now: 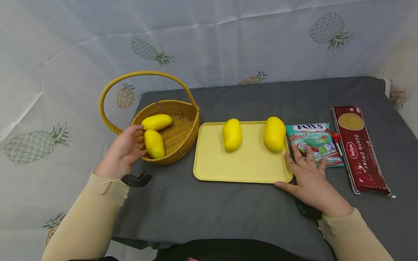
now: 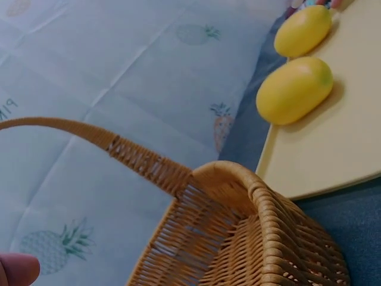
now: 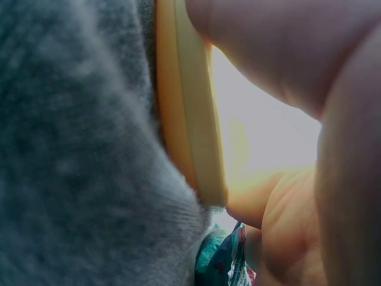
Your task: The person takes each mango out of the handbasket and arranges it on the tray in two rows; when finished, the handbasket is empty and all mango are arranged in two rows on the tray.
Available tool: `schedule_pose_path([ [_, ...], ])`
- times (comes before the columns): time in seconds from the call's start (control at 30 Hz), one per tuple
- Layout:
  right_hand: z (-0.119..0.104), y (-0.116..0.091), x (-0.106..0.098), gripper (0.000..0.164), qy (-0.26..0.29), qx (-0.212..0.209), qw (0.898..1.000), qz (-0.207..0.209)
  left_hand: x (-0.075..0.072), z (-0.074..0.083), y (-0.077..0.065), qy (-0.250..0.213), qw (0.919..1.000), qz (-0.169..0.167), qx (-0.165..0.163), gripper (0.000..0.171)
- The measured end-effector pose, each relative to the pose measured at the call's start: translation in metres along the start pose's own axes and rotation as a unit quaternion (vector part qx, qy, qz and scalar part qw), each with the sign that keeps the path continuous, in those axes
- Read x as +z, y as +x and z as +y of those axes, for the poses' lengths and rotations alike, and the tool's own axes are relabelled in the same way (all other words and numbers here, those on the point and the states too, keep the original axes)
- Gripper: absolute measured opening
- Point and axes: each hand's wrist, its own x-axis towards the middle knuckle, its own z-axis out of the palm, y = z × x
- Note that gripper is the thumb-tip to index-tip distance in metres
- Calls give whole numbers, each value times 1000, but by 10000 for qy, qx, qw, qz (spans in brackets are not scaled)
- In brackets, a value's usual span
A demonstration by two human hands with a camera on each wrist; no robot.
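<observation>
My left hand (image 1: 121,152) is at the left rim of a wicker basket (image 1: 181,136), fingers loosely bent beside two yellow mangoes, one lying farther back (image 1: 157,122) and one nearer (image 1: 154,144). Only a fingertip (image 2: 19,269) of it shows in the left wrist view. With fingers spread, my right hand (image 1: 310,183) rests at the near right corner of a pale yellow tray (image 1: 241,166). Its thumb lies at the tray's edge, and other fingertips overlap a FOX'S candy bag (image 1: 311,131). Two more mangoes lie on the tray, a left one (image 1: 232,135) and a right one (image 1: 274,134).
Right of the candy bag are a red lollipop (image 1: 335,137) and a long red Melissa pasta pack (image 1: 360,152). The basket's tall handle (image 1: 147,73) arches above its rim. A grey cloth (image 1: 196,210) covers the table, with a pineapple-print curtain (image 1: 212,47) behind.
</observation>
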Motion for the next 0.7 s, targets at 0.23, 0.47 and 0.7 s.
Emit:
schedule_pose_path([
  [0.23, 0, 0, 0, 114, -37, 32, 10000, -3, 5, 0, 12, 90, 9998, 68, -177, 86],
  [0.47, 1, 0, 0, 114, -23, 47, 10000, 2, 9, -1, 31, 255, 9985, 135, -471, 81],
  [0.7, 1, 0, 1, 114, -1, 34, 10000, 22, 13, -4, 49, 591, 9954, 175, -733, 69],
])
